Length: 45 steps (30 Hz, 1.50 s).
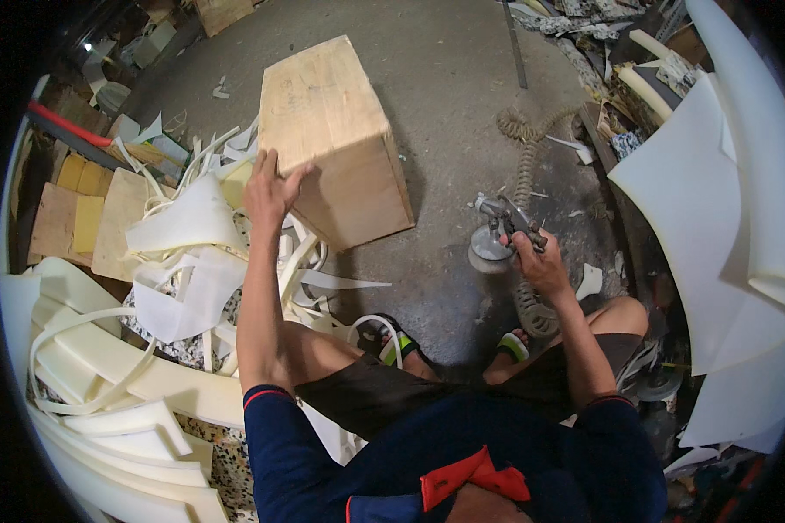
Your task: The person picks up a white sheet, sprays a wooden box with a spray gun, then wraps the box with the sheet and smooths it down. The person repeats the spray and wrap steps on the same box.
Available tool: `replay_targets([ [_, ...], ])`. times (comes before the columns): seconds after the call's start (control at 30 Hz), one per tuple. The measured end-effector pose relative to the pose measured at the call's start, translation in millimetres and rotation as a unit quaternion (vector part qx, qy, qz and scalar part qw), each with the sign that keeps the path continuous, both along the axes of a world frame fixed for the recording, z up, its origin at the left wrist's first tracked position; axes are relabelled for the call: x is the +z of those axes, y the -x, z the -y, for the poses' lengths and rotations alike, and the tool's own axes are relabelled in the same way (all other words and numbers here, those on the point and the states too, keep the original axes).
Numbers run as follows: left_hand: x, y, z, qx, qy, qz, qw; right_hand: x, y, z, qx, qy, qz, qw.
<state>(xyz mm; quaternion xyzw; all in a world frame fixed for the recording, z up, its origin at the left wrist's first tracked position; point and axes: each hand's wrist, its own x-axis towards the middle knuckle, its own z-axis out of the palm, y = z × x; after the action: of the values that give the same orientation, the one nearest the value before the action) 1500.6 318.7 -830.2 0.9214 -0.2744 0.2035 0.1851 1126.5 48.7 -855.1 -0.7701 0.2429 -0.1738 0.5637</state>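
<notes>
A plywood box (327, 96) stands on the floor in front of me, tilted slightly in view, its top and near side showing. My left hand (270, 193) rests against its left near corner, fingers stretched out and thumb apart. On the right, my right hand (541, 266) is closed round the handle of a metal spray gun (506, 212). A round, pale cup (490, 244) hangs under the gun, just above the floor. From the gun's area a coiled air hose (524, 179) runs away over the floor; more coils lie below my right wrist.
Cut foam sheets and strips (192, 218) are heaped on the left, up against the box. Large white foam sheets (685, 183) lean on the right. Scraps line the far right edge, and a dark thin bar (515, 48) lies on the concrete floor (445, 96). My sandalled feet are below.
</notes>
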Motion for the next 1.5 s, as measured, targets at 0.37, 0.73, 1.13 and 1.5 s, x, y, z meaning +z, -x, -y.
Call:
replay_targets([
  [0.37,51,-8,153,0.069,0.014,0.002,0.998,-2,-29,9,-0.066,0.050,0.055,0.995],
  [0.73,-46,76,100,-0.063,0.235,-0.137,0.960,-19,-17,-21,-0.019,-0.031,0.013,0.999],
  [1.13,-35,90,-128,0.161,0.501,-0.309,0.792,0,-57,-72,0.056,-0.072,0.034,0.995],
  [1.5,-51,81,-124,0.168,0.474,-0.312,0.806,4,-51,-66,0.020,-0.025,0.069,0.997],
])
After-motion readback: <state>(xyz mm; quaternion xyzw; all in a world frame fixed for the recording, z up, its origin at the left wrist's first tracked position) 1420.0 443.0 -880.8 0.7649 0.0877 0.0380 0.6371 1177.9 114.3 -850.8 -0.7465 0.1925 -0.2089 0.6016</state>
